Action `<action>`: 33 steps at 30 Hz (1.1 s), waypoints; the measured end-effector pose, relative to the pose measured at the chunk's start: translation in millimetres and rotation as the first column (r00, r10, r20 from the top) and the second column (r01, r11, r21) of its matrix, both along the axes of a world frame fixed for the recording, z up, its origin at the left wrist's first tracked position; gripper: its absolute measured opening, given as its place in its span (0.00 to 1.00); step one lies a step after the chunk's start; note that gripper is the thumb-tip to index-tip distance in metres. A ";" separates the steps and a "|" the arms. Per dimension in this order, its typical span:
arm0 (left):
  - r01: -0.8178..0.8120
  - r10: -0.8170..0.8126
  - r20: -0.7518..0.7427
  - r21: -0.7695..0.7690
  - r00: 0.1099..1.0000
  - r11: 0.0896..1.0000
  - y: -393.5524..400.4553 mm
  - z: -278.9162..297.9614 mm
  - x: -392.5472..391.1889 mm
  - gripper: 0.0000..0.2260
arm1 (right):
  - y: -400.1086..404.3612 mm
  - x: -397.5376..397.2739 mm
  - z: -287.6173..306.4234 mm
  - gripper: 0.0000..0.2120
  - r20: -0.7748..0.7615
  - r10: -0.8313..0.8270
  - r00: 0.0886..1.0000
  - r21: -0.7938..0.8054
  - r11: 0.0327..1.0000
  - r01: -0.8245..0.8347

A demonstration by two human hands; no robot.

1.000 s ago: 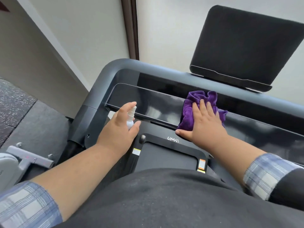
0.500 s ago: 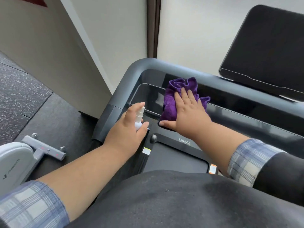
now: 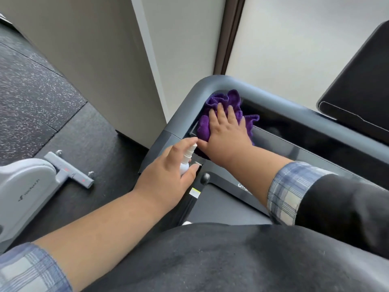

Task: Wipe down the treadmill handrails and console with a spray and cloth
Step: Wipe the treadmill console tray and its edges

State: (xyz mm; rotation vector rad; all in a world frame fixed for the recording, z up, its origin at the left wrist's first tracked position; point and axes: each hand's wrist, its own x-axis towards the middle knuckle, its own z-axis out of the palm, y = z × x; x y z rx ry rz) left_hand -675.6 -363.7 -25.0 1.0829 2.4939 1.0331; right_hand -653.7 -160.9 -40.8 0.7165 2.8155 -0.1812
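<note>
Far left corner of the console (image 3: pixel 315 148): occupied by the purple cloth (image 3: pixel 229 106) under the flat right hand (image 3: pixel 227 133), hemmed by the curved handrail (image 3: pixel 189 98) on its left and far sides. Near edge of that corner: blocked by the left hand (image 3: pixel 166 173), its grip closed round the spray bottle (image 3: pixel 186 162), touching the right thumb. Glossy panel to the right: open. Far right: dark screen (image 3: pixel 357 85) overhangs the rail. Left floor: grey machine (image 3: pixel 27 184).

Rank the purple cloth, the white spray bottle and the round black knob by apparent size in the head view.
1. purple cloth, largest, though partly under the right hand
2. white spray bottle, mostly hidden in the left hand
3. round black knob, smallest
</note>
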 end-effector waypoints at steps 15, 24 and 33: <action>0.029 -0.030 0.041 0.007 0.999 1.000 8.8 6.5 4.6 0.26 | 4.4 68.5 1.9 0.44 -0.020 0.039 0.999 -0.022 0.999 -0.040; -0.004 0.004 0.016 0.013 1.000 1.000 -2.8 4.4 11.2 0.27 | -18.9 6.8 7.0 0.46 -0.006 0.065 0.998 -0.058 0.996 -0.066; 0.074 -0.077 0.058 0.052 0.995 0.996 17.3 5.6 19.0 0.26 | 1.9 55.2 5.9 0.46 -0.047 0.194 0.980 -0.084 0.977 -0.197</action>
